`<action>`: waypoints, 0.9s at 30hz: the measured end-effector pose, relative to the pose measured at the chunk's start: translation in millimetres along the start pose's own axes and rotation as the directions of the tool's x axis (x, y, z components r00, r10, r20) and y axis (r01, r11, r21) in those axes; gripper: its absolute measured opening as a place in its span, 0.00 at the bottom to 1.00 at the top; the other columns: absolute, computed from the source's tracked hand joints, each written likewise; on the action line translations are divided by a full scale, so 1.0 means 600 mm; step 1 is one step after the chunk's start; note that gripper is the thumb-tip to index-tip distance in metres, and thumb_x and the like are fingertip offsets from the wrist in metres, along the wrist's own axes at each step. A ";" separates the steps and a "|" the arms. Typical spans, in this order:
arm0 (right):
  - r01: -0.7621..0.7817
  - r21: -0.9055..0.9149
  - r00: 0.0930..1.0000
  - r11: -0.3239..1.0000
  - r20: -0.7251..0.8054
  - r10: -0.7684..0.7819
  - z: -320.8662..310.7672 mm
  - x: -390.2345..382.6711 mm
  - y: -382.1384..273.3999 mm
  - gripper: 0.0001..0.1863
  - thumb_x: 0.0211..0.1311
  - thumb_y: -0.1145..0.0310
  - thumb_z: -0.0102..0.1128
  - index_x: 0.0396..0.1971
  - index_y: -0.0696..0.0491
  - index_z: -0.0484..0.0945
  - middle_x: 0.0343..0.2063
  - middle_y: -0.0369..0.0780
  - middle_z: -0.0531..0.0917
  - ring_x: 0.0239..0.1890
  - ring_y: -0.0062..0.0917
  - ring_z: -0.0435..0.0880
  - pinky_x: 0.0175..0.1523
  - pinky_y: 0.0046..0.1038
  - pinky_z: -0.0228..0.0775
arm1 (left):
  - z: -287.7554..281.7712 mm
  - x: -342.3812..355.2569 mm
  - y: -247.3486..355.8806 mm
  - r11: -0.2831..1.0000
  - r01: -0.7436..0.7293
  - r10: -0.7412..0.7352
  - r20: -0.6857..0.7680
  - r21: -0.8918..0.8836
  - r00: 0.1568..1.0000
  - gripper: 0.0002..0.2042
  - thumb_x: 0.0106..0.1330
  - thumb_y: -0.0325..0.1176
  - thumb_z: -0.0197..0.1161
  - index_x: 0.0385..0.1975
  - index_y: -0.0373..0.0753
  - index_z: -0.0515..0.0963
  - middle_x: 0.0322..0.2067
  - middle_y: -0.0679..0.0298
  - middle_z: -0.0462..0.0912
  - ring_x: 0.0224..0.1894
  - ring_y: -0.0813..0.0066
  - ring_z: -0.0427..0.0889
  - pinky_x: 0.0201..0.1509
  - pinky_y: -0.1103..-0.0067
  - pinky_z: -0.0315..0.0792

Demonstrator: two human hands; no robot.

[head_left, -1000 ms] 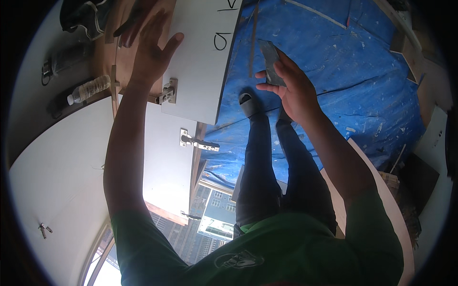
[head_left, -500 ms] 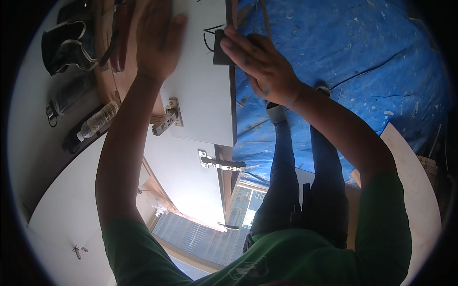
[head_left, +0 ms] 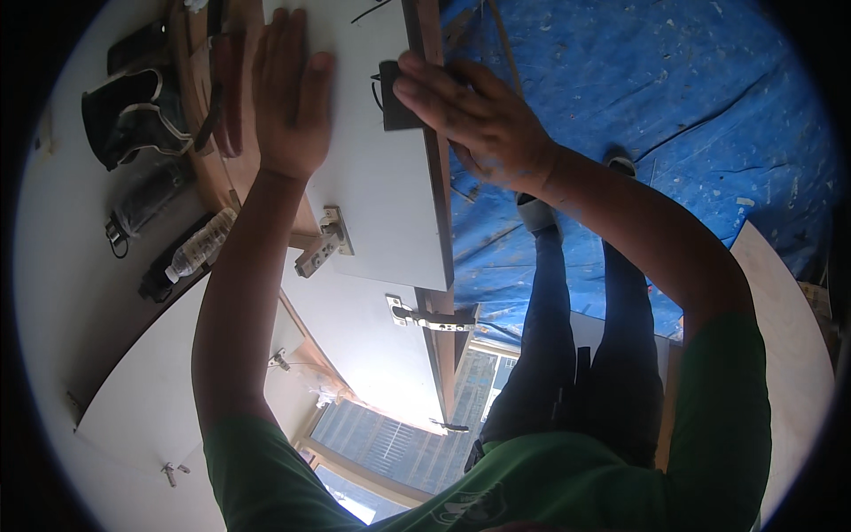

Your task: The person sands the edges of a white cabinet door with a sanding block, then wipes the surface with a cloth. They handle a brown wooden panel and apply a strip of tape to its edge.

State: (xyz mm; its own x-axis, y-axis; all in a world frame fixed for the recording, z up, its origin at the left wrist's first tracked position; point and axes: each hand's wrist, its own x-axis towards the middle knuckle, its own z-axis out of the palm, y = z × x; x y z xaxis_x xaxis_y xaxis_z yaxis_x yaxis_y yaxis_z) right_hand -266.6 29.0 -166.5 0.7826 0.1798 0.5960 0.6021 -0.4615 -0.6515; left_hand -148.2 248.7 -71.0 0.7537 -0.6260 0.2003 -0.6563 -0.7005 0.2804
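A white-faced cabinet door panel (head_left: 381, 204) with a brown edge lies in front of me. My left hand (head_left: 292, 129) rests flat near the panel's left side, fingers straight and thumb apart, holding nothing. At the right edge, my right hand (head_left: 487, 120) presses a dark, flat rectangular piece (head_left: 395, 111) against the panel. Its fingers stretch over the piece, hiding part of it; what kind of thing it is I cannot make out. A metal hinge (head_left: 326, 242) is fixed at the panel's near left corner.
Below it, a second white panel (head_left: 363, 341) carries another hinge (head_left: 434, 319). At the left lie a plastic bottle (head_left: 202, 246), a black-and-white item (head_left: 137, 115) and a dark red object (head_left: 229, 93). A paint-spotted blue sheet (head_left: 674, 97) covers the floor; a pale board (head_left: 789, 355) stands at the right.
The whole view has shifted and turned slightly. My right hand and the dark piece have slid a little farther away along the panel's edge. The left hand stays flat.
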 end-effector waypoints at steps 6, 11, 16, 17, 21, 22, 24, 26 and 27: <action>0.076 0.068 0.997 0.995 0.019 -0.077 -0.005 -0.045 -0.023 0.40 0.57 0.81 0.67 0.71 0.39 0.70 0.73 0.29 0.71 0.61 0.28 0.77 0.60 0.30 0.77 | 0.000 -0.002 0.001 0.998 -0.039 0.039 -0.010 0.058 0.999 0.25 0.81 0.40 0.49 0.72 0.35 0.67 0.72 0.46 0.68 0.76 0.45 0.62 0.79 0.61 0.55; -0.017 0.053 1.000 0.998 -0.006 0.017 0.000 -0.008 -0.008 0.40 0.58 0.82 0.67 0.72 0.43 0.69 0.73 0.32 0.70 0.62 0.33 0.76 0.59 0.34 0.76 | 0.004 0.000 -0.005 0.998 -0.056 0.056 -0.018 0.023 0.998 0.25 0.81 0.40 0.50 0.72 0.34 0.67 0.72 0.47 0.69 0.75 0.45 0.64 0.79 0.61 0.56; -0.086 0.368 0.986 0.926 0.168 0.025 -0.016 -0.184 -0.150 0.27 0.61 0.71 0.73 0.60 0.34 0.81 0.70 0.24 0.73 0.62 0.32 0.75 0.62 0.35 0.78 | 0.005 0.000 -0.012 0.988 -0.119 0.122 -0.031 0.095 0.992 0.24 0.81 0.39 0.50 0.72 0.34 0.68 0.71 0.47 0.69 0.75 0.45 0.64 0.79 0.61 0.56; -0.085 0.367 0.982 0.926 0.189 0.016 -0.017 -0.194 -0.152 0.26 0.60 0.70 0.74 0.58 0.32 0.83 0.69 0.23 0.74 0.62 0.32 0.75 0.63 0.34 0.79 | 0.005 -0.002 -0.013 0.991 -0.109 0.111 -0.034 0.077 0.993 0.24 0.81 0.39 0.51 0.71 0.34 0.69 0.71 0.47 0.69 0.75 0.45 0.64 0.79 0.61 0.56; 0.001 0.323 0.994 0.946 0.104 -0.037 -0.015 -0.126 -0.107 0.28 0.60 0.73 0.72 0.59 0.33 0.83 0.70 0.22 0.73 0.58 0.27 0.76 0.61 0.32 0.77 | 0.006 0.000 -0.008 0.996 -0.085 0.087 -0.048 0.041 0.995 0.23 0.80 0.38 0.53 0.70 0.34 0.70 0.71 0.47 0.70 0.75 0.47 0.65 0.78 0.62 0.58; -0.010 0.252 0.995 0.968 0.095 -0.014 -0.017 -0.101 -0.091 0.29 0.60 0.74 0.71 0.60 0.33 0.82 0.71 0.23 0.73 0.58 0.26 0.76 0.60 0.32 0.76 | 0.003 -0.004 -0.007 0.996 -0.077 0.079 -0.053 0.043 0.995 0.23 0.80 0.37 0.53 0.70 0.34 0.71 0.70 0.47 0.71 0.74 0.47 0.66 0.78 0.63 0.58; -0.039 0.102 0.997 0.994 0.076 0.031 -0.020 -0.062 -0.068 0.30 0.60 0.77 0.69 0.62 0.35 0.81 0.71 0.24 0.74 0.57 0.24 0.76 0.58 0.31 0.74 | -0.008 0.002 -0.005 0.978 -0.131 0.135 -0.012 0.160 0.991 0.23 0.80 0.38 0.54 0.69 0.34 0.71 0.70 0.48 0.72 0.74 0.47 0.66 0.78 0.64 0.59; -0.087 0.070 0.994 0.994 0.078 0.081 -0.026 -0.053 -0.073 0.31 0.61 0.78 0.67 0.64 0.35 0.80 0.71 0.26 0.74 0.56 0.23 0.76 0.58 0.30 0.72 | -0.008 0.002 -0.005 0.979 -0.134 0.137 -0.009 0.154 0.991 0.23 0.80 0.38 0.54 0.69 0.33 0.71 0.69 0.48 0.72 0.74 0.48 0.67 0.78 0.64 0.59; -0.108 0.055 0.992 0.993 0.078 0.103 -0.028 -0.052 -0.081 0.32 0.62 0.78 0.66 0.65 0.36 0.79 0.71 0.26 0.74 0.55 0.22 0.76 0.58 0.30 0.71 | -0.004 -0.002 -0.008 0.990 -0.109 0.112 -0.028 0.090 0.993 0.23 0.80 0.38 0.54 0.69 0.33 0.71 0.69 0.48 0.72 0.73 0.48 0.67 0.78 0.65 0.59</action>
State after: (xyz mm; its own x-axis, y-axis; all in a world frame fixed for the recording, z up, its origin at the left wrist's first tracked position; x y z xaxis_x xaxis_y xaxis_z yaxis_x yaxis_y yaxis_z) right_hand -322.7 31.1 -145.6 0.8505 0.1980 0.4873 0.5221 -0.4295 -0.7368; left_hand -145.8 253.3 -70.4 0.6759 -0.6909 0.2566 -0.7353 -0.6559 0.1708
